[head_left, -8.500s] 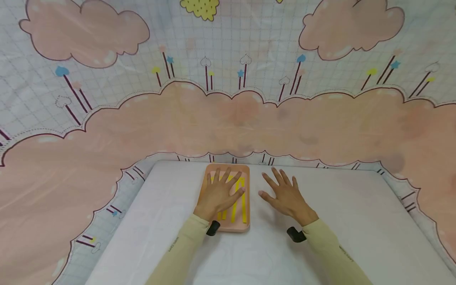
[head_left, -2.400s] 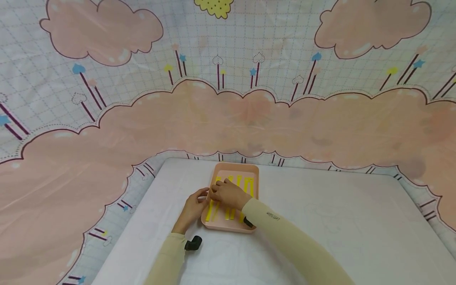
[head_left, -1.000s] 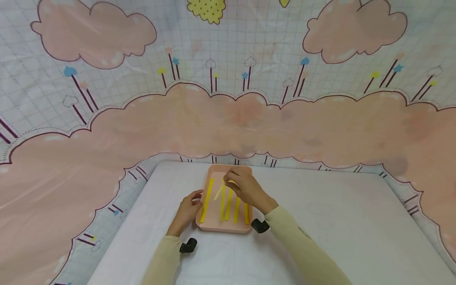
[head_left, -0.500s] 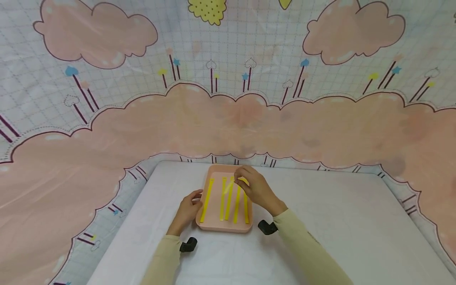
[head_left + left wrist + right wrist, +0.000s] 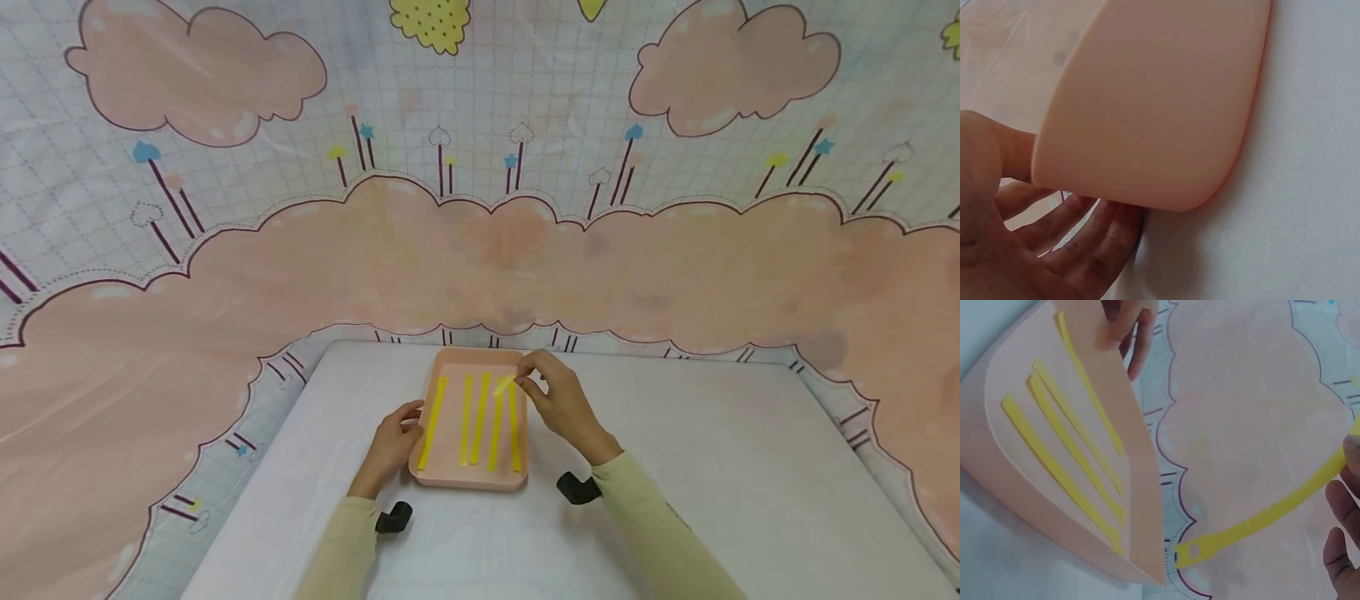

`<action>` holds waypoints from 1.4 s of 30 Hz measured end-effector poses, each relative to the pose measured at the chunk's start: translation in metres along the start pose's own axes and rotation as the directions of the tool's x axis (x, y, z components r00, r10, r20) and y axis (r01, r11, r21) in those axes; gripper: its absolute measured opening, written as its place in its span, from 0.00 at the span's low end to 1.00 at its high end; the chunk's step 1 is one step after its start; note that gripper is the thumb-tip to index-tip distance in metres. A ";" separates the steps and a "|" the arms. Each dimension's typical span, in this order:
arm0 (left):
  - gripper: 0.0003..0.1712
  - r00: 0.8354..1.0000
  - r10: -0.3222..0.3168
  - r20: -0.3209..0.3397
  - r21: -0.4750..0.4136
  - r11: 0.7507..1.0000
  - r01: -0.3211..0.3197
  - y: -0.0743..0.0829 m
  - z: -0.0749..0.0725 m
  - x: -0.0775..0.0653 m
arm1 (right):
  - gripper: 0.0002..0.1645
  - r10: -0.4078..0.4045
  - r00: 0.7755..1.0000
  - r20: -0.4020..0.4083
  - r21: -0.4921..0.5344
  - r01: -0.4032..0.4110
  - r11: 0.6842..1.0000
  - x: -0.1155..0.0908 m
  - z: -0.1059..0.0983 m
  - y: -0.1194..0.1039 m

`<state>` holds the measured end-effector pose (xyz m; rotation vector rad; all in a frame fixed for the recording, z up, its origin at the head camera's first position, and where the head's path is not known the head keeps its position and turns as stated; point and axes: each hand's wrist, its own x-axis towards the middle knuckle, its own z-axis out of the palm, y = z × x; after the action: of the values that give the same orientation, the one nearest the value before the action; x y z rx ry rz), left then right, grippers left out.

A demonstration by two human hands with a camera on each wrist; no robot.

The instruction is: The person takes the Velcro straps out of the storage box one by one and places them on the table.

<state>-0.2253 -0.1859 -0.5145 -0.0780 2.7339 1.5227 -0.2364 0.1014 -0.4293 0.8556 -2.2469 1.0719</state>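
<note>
My right hand (image 5: pixel 566 404) pinches one end of a yellow strap (image 5: pixel 1254 520) between thumb and fingers. The strap curves through the air, and its free end is wider, with a small slot. In the head view it hangs over the upper right part of a pink tray (image 5: pixel 468 482). Several more yellow straps (image 5: pixel 432 425) lie lengthwise inside the tray, with a wider gap beside the leftmost one. At the tray's left side, my left hand (image 5: pixel 390 446) holds the rim, its thumb over the edge and its fingers (image 5: pixel 1110 244) along the outside.
The tray sits on a white-covered table (image 5: pixel 697 467), near its far edge. Behind it hangs a cloth backdrop (image 5: pixel 525 267) with a cloud pattern. A black wrist camera (image 5: pixel 579 488) is strapped under the right wrist, another black camera (image 5: pixel 393 518) under the left.
Both hands were spread flat earlier. Since then my left hand took the tray's rim, and my right hand lifted a strap from the tray's left part and carried it right.
</note>
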 end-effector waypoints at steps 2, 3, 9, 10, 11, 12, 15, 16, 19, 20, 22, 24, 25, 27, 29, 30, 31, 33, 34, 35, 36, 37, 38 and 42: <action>0.29 1.000 -0.001 0.002 -0.006 1.000 0.001 -0.001 0.000 0.001 | 0.08 0.032 0.999 -0.017 0.003 -0.032 0.999 -0.002 -0.003 0.002; 0.28 1.000 0.005 0.003 -0.004 1.000 -0.005 -0.001 0.000 0.002 | 0.07 0.051 0.998 -0.026 0.009 -0.051 0.999 -0.003 -0.004 0.002; 0.28 1.000 -0.002 0.002 -0.005 1.000 0.002 -0.003 0.001 0.004 | 0.05 0.126 0.990 -0.057 0.083 -0.121 0.989 -0.007 -0.010 0.007; 0.28 1.000 -0.004 0.002 -0.009 1.000 0.004 -0.003 0.001 0.004 | 0.05 0.144 0.988 -0.062 0.102 -0.137 0.985 -0.008 -0.011 0.008; 0.28 1.000 -0.004 0.004 -0.012 1.000 0.004 -0.003 0.001 0.004 | 0.04 0.164 0.984 -0.067 0.122 -0.155 0.980 -0.009 -0.011 0.009; 0.28 1.000 -0.002 0.004 -0.013 1.000 0.002 -0.002 0.001 0.003 | 0.04 0.186 0.980 -0.072 0.144 -0.174 0.974 -0.010 -0.012 0.010; 0.28 1.000 -0.003 0.006 -0.020 1.000 0.003 0.000 0.000 0.002 | 0.04 0.252 0.965 -0.066 0.213 -0.233 0.949 -0.015 -0.013 0.012; 0.28 1.000 -0.002 0.006 -0.017 1.000 0.002 0.000 0.000 0.002 | 0.05 0.267 0.962 -0.062 0.239 -0.245 0.939 -0.016 -0.014 0.013; 0.28 1.000 -0.010 0.000 -0.012 1.000 0.010 0.001 -0.001 0.001 | 0.07 0.306 0.951 -0.039 0.320 -0.278 0.906 -0.021 -0.015 0.016; 0.28 1.000 -0.009 -0.003 -0.011 1.000 0.009 0.001 -0.001 0.001 | 0.08 0.318 0.947 -0.031 0.346 -0.288 0.893 -0.022 -0.016 0.018; 0.28 1.000 -0.005 -0.005 -0.009 1.000 0.005 0.000 -0.001 0.001 | 0.09 0.343 0.939 -0.011 0.393 -0.312 0.865 -0.024 -0.017 0.020; 0.28 1.000 -0.010 -0.005 -0.012 1.000 0.010 0.001 -0.001 0.001 | 0.09 0.377 0.926 0.018 0.422 -0.349 0.837 -0.026 -0.019 0.023; 0.28 1.000 -0.008 -0.004 -0.013 1.000 0.008 0.000 -0.001 0.001 | 0.10 0.398 0.917 0.034 0.435 -0.372 0.820 -0.027 -0.020 0.024; 0.28 1.000 -0.006 0.000 -0.013 1.000 0.006 0.000 -0.001 0.002 | 0.11 0.441 0.895 0.067 0.446 -0.422 0.789 -0.030 -0.020 0.027; 0.28 1.000 -0.010 0.002 -0.013 1.000 0.010 0.000 0.000 0.002 | 0.12 0.486 0.868 0.101 0.458 -0.474 0.752 -0.033 -0.021 0.029; 0.28 1.000 -0.010 0.002 -0.011 1.000 0.010 0.000 0.000 0.002 | 0.13 0.509 0.853 0.117 0.466 -0.500 0.730 -0.034 -0.021 0.030; 0.28 1.000 -0.008 0.002 -0.012 1.000 0.008 -0.001 0.000 0.002 | 0.13 0.533 0.836 0.132 0.472 -0.526 0.708 -0.035 -0.021 0.031; 0.28 1.000 -0.005 0.000 -0.011 1.000 0.005 0.000 0.001 0.002 | 0.14 0.577 0.801 0.159 0.474 -0.575 0.667 -0.038 -0.020 0.033; 0.28 1.000 -0.004 -0.001 -0.011 1.000 0.004 0.000 0.001 0.002 | 0.14 0.597 0.784 0.172 0.477 -0.596 0.646 -0.038 -0.020 0.034; 0.28 1.000 -0.004 -0.003 -0.013 1.000 0.004 0.001 0.001 0.001 | 0.14 0.616 0.766 0.185 0.472 -0.618 0.628 -0.039 -0.019 0.034; 0.28 1.000 -0.004 -0.003 -0.016 1.000 0.004 0.001 0.000 0.001 | 0.14 0.629 0.752 0.196 0.468 -0.635 0.614 -0.040 -0.019 0.036; 0.28 1.000 -0.004 -0.004 -0.017 1.000 0.003 0.002 0.000 0.001 | 0.14 0.642 0.738 0.206 0.460 -0.652 0.602 -0.041 -0.018 0.037; 0.28 1.000 -0.006 -0.002 -0.021 1.000 0.005 0.002 0.000 0.000 | 0.14 0.652 0.727 0.214 0.454 -0.665 0.593 -0.042 -0.018 0.038; 0.28 1.000 -0.014 -0.004 -0.021 1.000 0.014 -0.001 -0.001 0.002 | 0.14 0.678 0.695 0.237 0.439 -0.700 0.563 -0.043 -0.013 0.046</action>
<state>-0.2269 -0.1873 -0.5146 -0.1010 2.7150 1.5495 -0.2380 0.1484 -0.4736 0.0930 -2.4216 2.0895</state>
